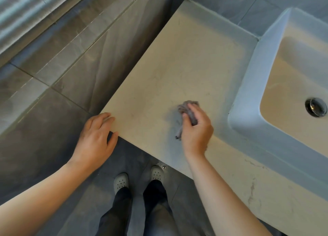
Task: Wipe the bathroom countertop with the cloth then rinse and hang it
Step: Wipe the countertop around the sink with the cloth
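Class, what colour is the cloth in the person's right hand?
Grey: the cloth, bunched in the right hand, head view.

No readable text, label, brand, number or sign is visible on any surface in the head view.
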